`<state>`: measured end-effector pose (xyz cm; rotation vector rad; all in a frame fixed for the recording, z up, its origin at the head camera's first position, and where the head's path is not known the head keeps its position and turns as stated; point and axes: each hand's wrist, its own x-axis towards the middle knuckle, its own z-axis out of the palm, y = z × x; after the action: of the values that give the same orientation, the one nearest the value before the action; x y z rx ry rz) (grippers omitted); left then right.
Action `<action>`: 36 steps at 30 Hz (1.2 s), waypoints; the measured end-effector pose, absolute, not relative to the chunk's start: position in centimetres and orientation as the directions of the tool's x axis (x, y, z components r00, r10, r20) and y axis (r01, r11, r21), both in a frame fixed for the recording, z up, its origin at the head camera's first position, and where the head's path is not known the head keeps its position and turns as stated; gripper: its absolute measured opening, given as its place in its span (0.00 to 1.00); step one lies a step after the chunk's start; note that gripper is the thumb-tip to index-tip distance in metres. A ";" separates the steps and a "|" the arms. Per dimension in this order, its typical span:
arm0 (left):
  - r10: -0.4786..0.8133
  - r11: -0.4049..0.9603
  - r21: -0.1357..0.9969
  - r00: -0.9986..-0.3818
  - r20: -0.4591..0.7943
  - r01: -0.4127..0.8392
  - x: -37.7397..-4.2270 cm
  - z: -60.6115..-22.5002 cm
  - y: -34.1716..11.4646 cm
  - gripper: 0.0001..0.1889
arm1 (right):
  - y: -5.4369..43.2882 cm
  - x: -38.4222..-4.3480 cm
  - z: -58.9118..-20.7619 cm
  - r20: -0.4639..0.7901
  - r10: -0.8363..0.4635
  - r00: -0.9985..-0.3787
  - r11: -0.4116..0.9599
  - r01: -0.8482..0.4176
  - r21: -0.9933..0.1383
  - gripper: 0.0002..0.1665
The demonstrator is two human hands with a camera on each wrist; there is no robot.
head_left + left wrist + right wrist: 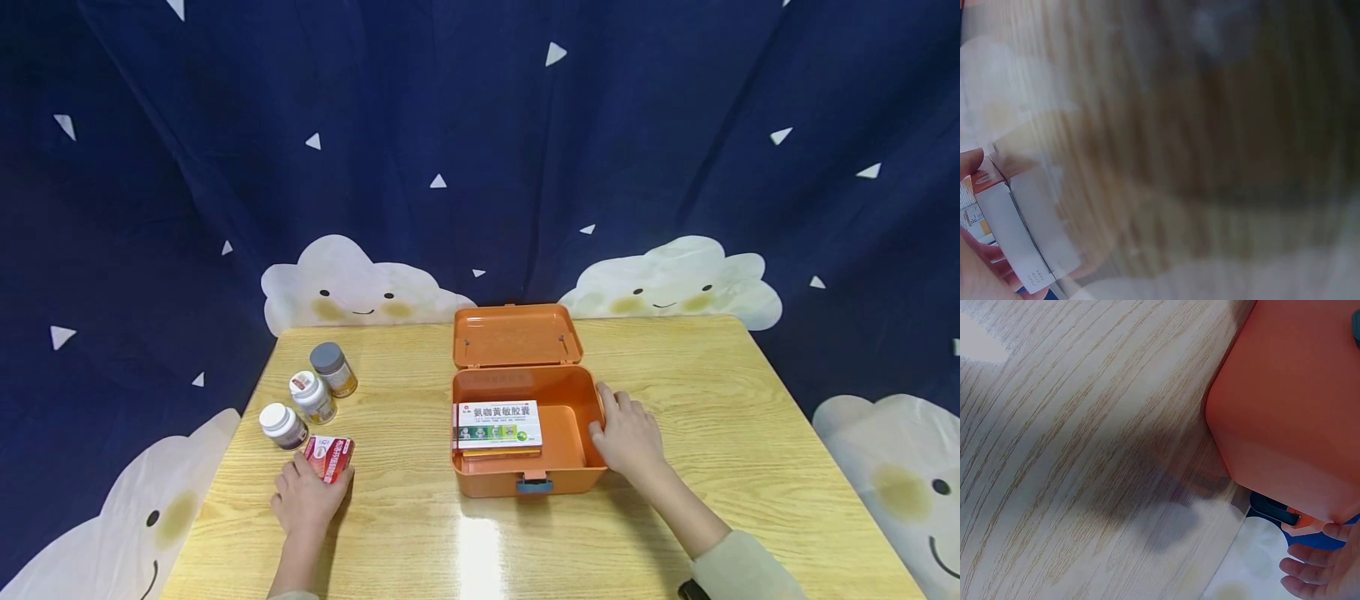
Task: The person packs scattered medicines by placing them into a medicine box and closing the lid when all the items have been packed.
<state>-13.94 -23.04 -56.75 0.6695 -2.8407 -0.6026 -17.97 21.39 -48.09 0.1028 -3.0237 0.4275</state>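
My left hand [306, 497] grips a small red and white medicine box [330, 458] at the left of the table. In the left wrist view, the thumb and fingers [971, 161] lie on two sides of that medicine box [1017, 228]. An orange storage box [517, 482] stands with its lid raised at the middle of the table. My right hand [628, 433] touches the right side of the storage box, and its fingers look loosely extended in the right wrist view. Inside the storage box, a white and green medicine box [498, 425] lies on top of a yellowish one.
Beside the left hand are a white-capped bottle [283, 426], another white bottle [312, 397] and a grey-lidded jar [333, 369]. The open lid [517, 335] leans back behind the storage box. A dark blue curtain [495, 125] hangs behind the wooden table [405, 517].
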 end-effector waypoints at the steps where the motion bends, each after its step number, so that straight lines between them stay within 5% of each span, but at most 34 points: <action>1: -0.459 0.817 0.421 -0.886 0.063 -0.393 -13.9 -56.8 -23.0 0.46 | 21.4 -18.0 -48.1 0.095 -0.055 -0.994 0.959 -0.079 -0.273 0.33; 25: -0.435 0.816 0.435 -0.900 0.027 -0.381 -14.1 -56.4 -22.5 0.45 | 21.5 -18.1 -48.1 0.078 -0.060 -0.995 0.959 -0.079 -0.271 0.34; 36: -0.405 0.841 0.433 -0.908 0.105 -0.325 -14.9 -55.9 -21.2 0.44 | 21.5 -18.1 -48.1 0.075 -0.059 -0.995 0.960 -0.077 -0.270 0.34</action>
<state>-14.91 -21.22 -55.91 0.5658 -2.8273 -0.6150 -18.07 21.47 -48.05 0.1057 -3.0441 0.4231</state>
